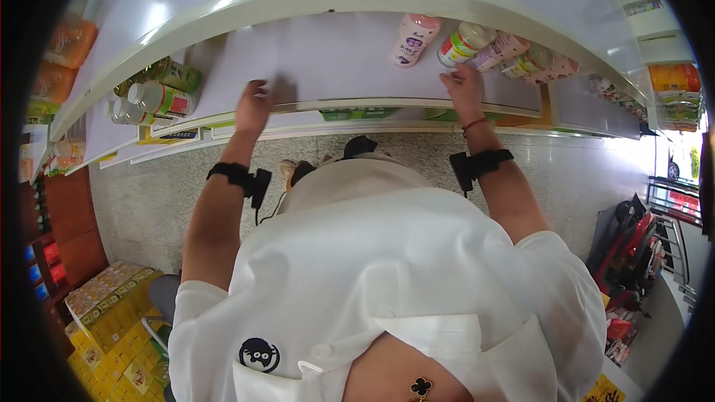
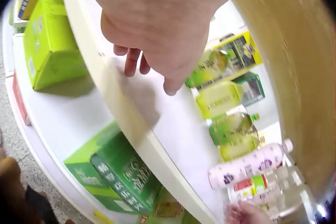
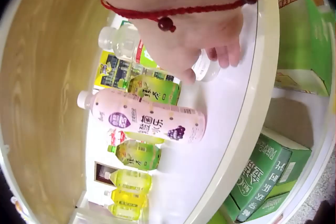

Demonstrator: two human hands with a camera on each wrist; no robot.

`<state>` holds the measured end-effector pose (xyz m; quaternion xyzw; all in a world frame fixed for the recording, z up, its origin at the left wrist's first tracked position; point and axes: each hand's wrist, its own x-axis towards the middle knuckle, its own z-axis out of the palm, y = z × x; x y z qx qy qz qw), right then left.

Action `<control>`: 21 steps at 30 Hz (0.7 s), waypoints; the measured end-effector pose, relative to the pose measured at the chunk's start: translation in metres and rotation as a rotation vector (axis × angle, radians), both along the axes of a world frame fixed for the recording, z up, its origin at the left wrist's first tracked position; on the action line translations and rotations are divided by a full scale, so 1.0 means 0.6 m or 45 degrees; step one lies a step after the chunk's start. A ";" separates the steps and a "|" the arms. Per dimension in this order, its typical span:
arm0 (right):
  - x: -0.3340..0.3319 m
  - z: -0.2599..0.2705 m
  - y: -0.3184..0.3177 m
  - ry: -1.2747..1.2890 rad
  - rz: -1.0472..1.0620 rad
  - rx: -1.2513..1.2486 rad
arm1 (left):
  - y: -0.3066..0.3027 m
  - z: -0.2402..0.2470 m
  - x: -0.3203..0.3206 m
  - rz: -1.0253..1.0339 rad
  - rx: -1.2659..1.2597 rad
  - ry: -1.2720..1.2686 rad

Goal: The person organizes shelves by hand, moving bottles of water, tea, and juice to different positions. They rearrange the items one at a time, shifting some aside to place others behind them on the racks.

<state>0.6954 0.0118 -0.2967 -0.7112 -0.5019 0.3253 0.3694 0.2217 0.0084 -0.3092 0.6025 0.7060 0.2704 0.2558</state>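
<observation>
In the head view my left hand (image 1: 254, 108) is over the front of the white shelf (image 1: 328, 67), its fingers loosely bent and holding nothing. My right hand (image 1: 465, 93) is at the shelf's front edge, right at the base of a clear bottle (image 1: 463, 43) with a green and red label. The right wrist view shows that bottle (image 3: 124, 43) partly hidden behind the hand, its base showing beside the fingers. A pink grape-drink bottle (image 3: 147, 116) stands beside it. More pink and clear bottles are lined up to the right in the head view.
White-capped bottles (image 1: 160, 98) and green tea bottles (image 1: 177, 74) stand at the shelf's left end. Green cartons (image 2: 113, 169) are on a lower shelf. An upper shelf edge (image 1: 331, 0) runs across above the bottles. Yellow boxes (image 1: 115, 327) are stacked on the floor behind left.
</observation>
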 end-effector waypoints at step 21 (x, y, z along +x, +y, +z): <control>0.021 -0.001 0.058 -0.004 -0.133 0.180 | 0.130 0.091 0.443 -0.551 -0.143 -0.338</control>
